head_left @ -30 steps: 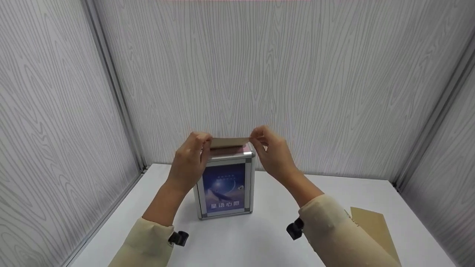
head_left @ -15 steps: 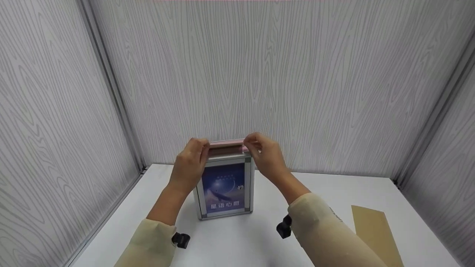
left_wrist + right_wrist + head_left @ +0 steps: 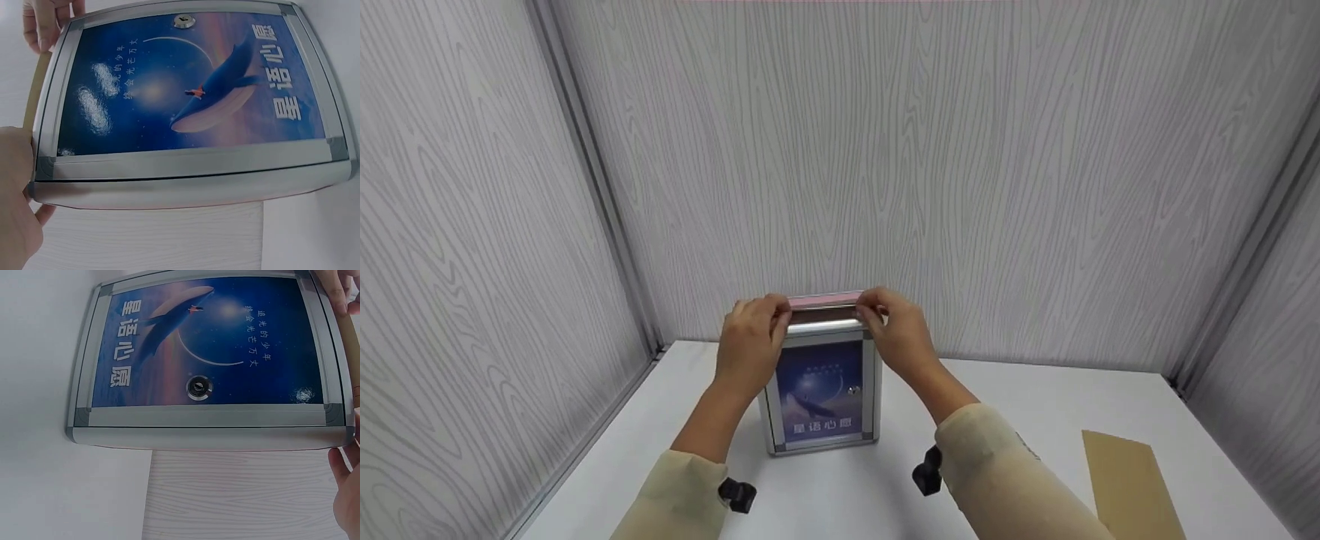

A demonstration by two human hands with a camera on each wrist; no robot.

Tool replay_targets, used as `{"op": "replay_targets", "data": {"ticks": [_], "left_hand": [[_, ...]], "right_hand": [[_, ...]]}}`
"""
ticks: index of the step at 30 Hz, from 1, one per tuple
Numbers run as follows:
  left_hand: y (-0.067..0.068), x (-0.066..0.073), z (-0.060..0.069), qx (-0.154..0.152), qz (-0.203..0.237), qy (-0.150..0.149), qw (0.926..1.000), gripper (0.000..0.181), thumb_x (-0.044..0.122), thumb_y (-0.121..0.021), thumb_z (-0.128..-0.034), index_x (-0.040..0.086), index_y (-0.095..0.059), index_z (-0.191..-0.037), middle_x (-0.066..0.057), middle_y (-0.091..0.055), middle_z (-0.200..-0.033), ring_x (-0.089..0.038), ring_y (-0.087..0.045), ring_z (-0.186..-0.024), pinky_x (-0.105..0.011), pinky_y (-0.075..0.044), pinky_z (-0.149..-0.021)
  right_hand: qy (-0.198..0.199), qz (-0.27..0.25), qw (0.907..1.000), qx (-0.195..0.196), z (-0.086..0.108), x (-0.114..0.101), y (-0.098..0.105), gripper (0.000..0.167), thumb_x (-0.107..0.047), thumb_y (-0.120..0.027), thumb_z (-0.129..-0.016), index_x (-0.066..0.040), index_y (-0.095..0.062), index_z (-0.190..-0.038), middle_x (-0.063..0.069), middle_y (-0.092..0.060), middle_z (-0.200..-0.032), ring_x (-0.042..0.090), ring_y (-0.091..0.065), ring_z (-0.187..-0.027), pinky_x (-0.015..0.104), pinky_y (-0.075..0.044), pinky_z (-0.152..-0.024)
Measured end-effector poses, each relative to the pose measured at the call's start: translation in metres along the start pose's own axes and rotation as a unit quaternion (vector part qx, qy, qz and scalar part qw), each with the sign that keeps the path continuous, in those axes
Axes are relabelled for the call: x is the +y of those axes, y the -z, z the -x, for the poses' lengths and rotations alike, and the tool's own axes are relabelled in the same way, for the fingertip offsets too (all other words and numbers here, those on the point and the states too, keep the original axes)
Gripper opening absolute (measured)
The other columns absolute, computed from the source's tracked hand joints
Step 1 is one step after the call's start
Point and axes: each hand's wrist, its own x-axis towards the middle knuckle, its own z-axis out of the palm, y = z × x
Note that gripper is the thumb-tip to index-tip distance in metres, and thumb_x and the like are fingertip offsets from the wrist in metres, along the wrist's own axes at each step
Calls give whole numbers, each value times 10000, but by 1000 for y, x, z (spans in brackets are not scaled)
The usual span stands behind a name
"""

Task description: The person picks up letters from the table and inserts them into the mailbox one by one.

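Note:
A silver-framed lockbox [image 3: 821, 390] stands upright on the table, its blue front showing a whale picture, white characters and a round keyhole [image 3: 198, 387]. Along its pink top, my left hand [image 3: 751, 337] pinches the left end of a brown paper sheet or envelope [image 3: 35, 93], and my right hand [image 3: 901, 330] pinches the right end. Only a narrow strip of the paper shows above the box top in both wrist views. Its lower part is hidden, seemingly inside the box. Some fingertips are hidden behind the paper and the box edge.
Another flat brown paper piece [image 3: 1136, 487] lies on the white table [image 3: 1020, 405] at the right, near the right sleeve. Grey wood-grain panels [image 3: 885, 150] close in the back and both sides.
Both hands have come down toward the box top with the brown paper, and much less of it shows above the box. The right forearm has shifted left, uncovering more of the paper on the table.

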Motion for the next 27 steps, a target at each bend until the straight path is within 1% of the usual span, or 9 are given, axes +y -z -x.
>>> {"op": "replay_targets", "data": {"ticks": [3, 7, 11, 13, 15, 18, 21, 24, 27], "left_hand": [[-2, 4, -3, -199, 401, 439, 9980, 107, 214, -683, -1081, 127, -720, -1131, -72, -794, -1111, -294, -666, -1036, -511, -523, -944], [4, 10, -11, -365, 731, 938, 9922, 101, 197, -714, -1059, 117, -746, -1114, -75, -800, -1113, -290, -663, -1062, -477, -544, -958], [9, 14, -15, -560, 799, 1277, 9870, 120, 202, -721, -1053, 109, -770, -1110, -76, -811, -1087, -282, -672, -1054, -438, -576, -931], [10, 17, -16, -577, 790, 1414, 9851, 133, 208, -732, -1044, 104, -780, -1110, -83, -814, -1069, -286, -679, -1041, -446, -574, -924], [10, 19, -16, -530, 773, 1516, 9840, 140, 209, -744, -1035, 99, -789, -1108, -89, -814, -1055, -287, -688, -1033, -454, -576, -920], [9, 20, -16, -408, 728, 1600, 9836, 142, 208, -753, -1029, 94, -801, -1098, -93, -817, -1041, -286, -713, -1019, -449, -592, -912], [7, 20, -17, -335, 657, 1559, 9850, 147, 207, -738, -1040, 93, -807, -1099, -90, -823, -1043, -278, -728, -1011, -437, -596, -914], [4, 17, -16, -269, 547, 1334, 9892, 165, 197, -717, -1052, 79, -811, -1119, -95, -826, -1056, -277, -736, -1008, -434, -604, -904], [0, 15, -14, -291, 497, 1105, 9922, 204, 186, -685, -1069, 56, -800, -1175, -115, -818, -1107, -293, -727, -1051, -436, -614, -916]], "right_hand": [[-146, 76, 9998, 120, 3, 2, 0, 39, -140, -717, -1050, -143, -748, -1073, 18, -778, -1076, 162, -696, -1005, 427, -628, -979], [-125, 210, 9994, 228, 0, 1, -3, 62, -158, -711, -1058, -132, -754, -1093, 35, -770, -1108, 164, -694, -1018, 402, -634, -926], [-194, 328, 9989, 279, -2, 0, -4, 70, -155, -710, -1059, -127, -755, -1105, 36, -765, -1117, 166, -705, -1031, 382, -633, -916], [-232, 323, 9989, 245, -1, 1, -4, 77, -149, -706, -1061, -121, -756, -1113, 43, -764, -1126, 176, -713, -1047, 382, -634, -925], [-235, 307, 9991, 187, -1, 2, -4, 95, -156, -703, -1064, -117, -759, -1130, 48, -766, -1144, 186, -724, -1073, 385, -639, -935], [-161, 341, 9992, 109, -1, 6, -3, 140, -173, -694, -1071, -113, -766, -1176, 51, -770, -1173, 197, -731, -1101, 385, -638, -944], [-52, 438, 9990, 24, 1, 10, -3, 181, -184, -675, -1084, -123, -763, -1230, 39, -765, -1183, 193, -719, -1094, 380, -629, -938], [54, 408, 9991, -132, 3, 14, -1, 228, -182, -646, -1101, -125, -750, -1297, 33, -749, -1224, 203, -706, -1108, 396, -619, -947], [84, 396, 9983, -412, 5, 18, 0, 320, -223, -627, -1114, -133, -704, -1412, 41, -667, -1391, 230, -680, -1229, 435, -605, -1020]]}}
